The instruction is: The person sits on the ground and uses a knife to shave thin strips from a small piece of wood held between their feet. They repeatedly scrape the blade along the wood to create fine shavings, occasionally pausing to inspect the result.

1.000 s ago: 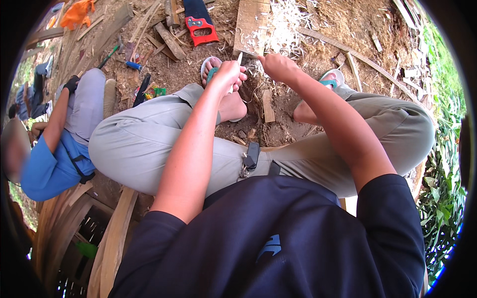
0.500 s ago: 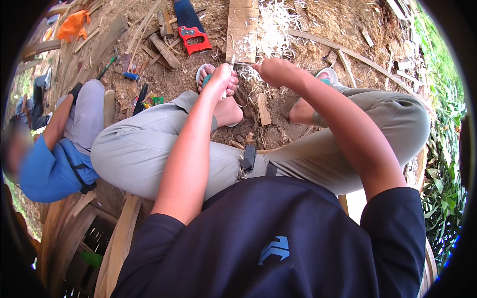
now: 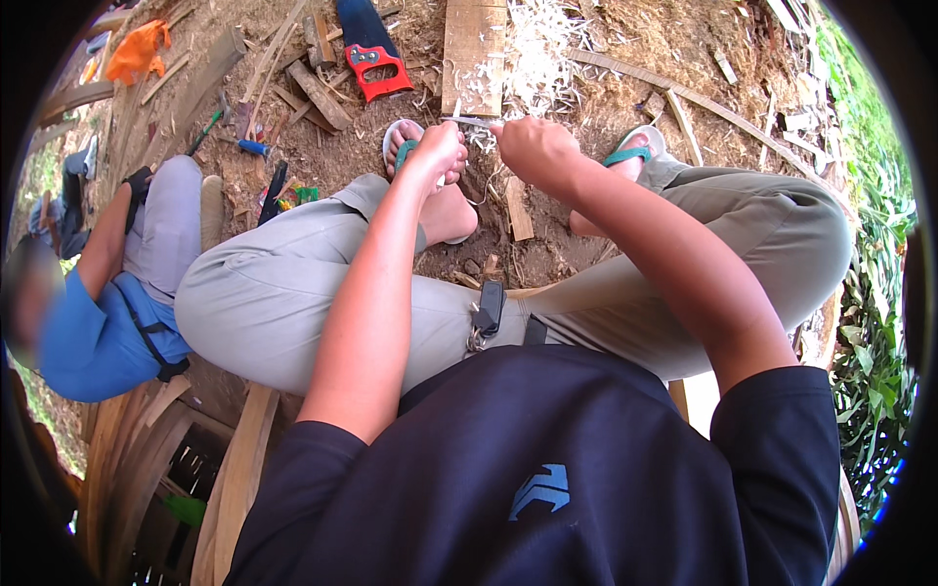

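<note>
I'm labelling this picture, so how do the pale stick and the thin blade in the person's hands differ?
The pale stick is in the left hand; the thin blade extends from the right hand. The pale stick points away from the person, while the thin blade lies crosswise, its tip to the left. The pale stick is whitish; the thin blade looks greyer. Both are slender.

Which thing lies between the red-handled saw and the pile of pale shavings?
The head view shows a wooden board there, its near end close to the left hand.
</note>
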`<state>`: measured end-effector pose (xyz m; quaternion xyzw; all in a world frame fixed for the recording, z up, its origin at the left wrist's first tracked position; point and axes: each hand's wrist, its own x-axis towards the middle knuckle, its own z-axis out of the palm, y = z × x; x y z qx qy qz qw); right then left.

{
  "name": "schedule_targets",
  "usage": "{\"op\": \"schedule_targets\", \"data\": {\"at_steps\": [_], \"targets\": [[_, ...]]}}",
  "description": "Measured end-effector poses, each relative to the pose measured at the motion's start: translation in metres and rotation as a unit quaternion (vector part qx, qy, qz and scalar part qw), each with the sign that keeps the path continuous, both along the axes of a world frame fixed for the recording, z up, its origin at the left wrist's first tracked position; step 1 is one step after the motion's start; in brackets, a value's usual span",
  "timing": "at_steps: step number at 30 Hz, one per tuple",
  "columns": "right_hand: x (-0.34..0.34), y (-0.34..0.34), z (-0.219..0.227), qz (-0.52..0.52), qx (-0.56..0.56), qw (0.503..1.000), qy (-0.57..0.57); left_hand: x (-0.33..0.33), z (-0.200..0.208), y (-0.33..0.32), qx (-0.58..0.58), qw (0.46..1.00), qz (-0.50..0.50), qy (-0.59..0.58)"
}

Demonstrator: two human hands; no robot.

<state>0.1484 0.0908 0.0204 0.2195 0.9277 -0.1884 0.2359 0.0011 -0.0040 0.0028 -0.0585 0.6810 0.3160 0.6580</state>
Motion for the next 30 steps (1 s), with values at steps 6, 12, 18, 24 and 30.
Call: {"op": "schedule_targets", "data": {"at_steps": [6, 12, 18, 24, 30], "targets": [[-0.017, -0.003, 0.002, -0.078, -0.044, 0.995, -0.040, -0.001, -0.004, -0.004, -0.002, 1.000, -0.008, 0.007], [-0.018, 0.018, -0.040, -0.121, -0.043, 0.992, -0.017, -0.001, 0.004, 0.006, -0.011, 0.999, 0.024, -0.040], [-0.011, 0.006, -0.004, -0.097, -0.094, 0.990, 0.027, 0.001, -0.001, 0.002, -0.011, 0.999, 0.030, -0.017], [-0.012, 0.002, -0.005, -0.069, -0.064, 0.995, 0.028, 0.002, -0.005, 0.000, -0.006, 1.000, 0.005, 0.014], [-0.024, 0.018, -0.046, -0.082, -0.027, 0.996, -0.002, 0.003, 0.001, 0.002, -0.010, 1.000, 0.017, -0.017]]}}
